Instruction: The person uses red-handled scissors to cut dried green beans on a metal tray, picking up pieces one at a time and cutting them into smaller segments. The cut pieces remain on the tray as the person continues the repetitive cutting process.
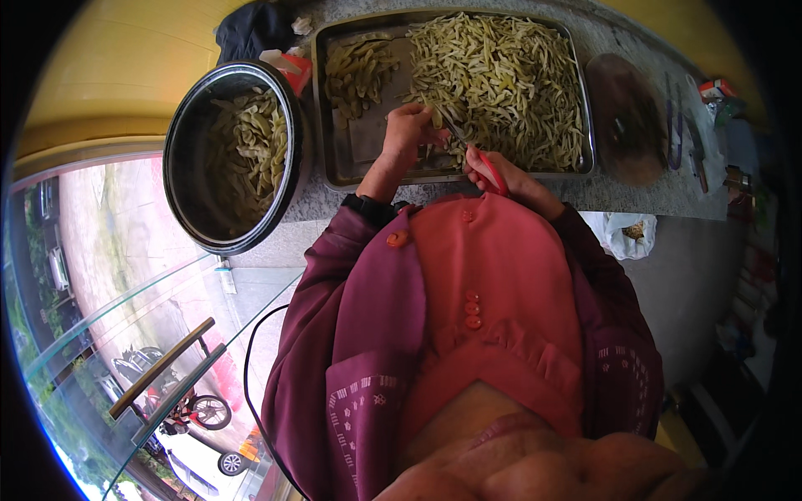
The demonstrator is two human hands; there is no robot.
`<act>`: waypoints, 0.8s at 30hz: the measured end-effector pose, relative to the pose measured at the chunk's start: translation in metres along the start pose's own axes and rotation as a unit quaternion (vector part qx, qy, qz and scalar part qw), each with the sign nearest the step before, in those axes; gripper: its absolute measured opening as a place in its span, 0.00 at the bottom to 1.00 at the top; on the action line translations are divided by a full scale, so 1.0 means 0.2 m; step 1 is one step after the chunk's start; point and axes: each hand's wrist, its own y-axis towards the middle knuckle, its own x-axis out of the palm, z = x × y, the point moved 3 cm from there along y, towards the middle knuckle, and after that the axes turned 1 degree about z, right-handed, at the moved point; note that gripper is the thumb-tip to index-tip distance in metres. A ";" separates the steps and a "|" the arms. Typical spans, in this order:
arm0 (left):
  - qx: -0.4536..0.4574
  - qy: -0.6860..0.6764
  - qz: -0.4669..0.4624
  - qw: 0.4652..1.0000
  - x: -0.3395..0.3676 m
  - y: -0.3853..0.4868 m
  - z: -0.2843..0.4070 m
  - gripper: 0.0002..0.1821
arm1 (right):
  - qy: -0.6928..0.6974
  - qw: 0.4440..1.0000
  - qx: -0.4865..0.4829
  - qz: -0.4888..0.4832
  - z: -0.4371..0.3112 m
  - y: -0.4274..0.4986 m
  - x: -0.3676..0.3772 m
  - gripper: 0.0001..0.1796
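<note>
My left hand [408, 130] pinches a yellow-green pod [437, 118] over the metal tray [369, 139]. It looks like a bean or a pepper; which one I cannot tell. My right hand [492, 175] grips scissors with red handles [497, 174], and their blades lie close to the pod at my left fingertips. A broad heap of slender yellow-green pieces [501, 75] covers the right and middle of the tray. At its left end sits a smaller pile of similar pieces [360, 72]. The exact contact between blades and pod is hidden by fingers.
A dark round pot [182, 169] holding more pods [254, 150] stands left of the tray, beside a red-and-white packet [294, 70] and dark cloth [254, 28]. On the right are a brown oval board [626, 119], a knife [697, 153] and a white bag [626, 237]. Glass panels [125, 307] border the left.
</note>
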 end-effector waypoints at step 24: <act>0.061 -0.034 0.102 0.992 0.07 -0.11 -0.03 0.06 | -0.091 0.990 -0.098 -0.044 -0.01 0.02 -0.02 0.28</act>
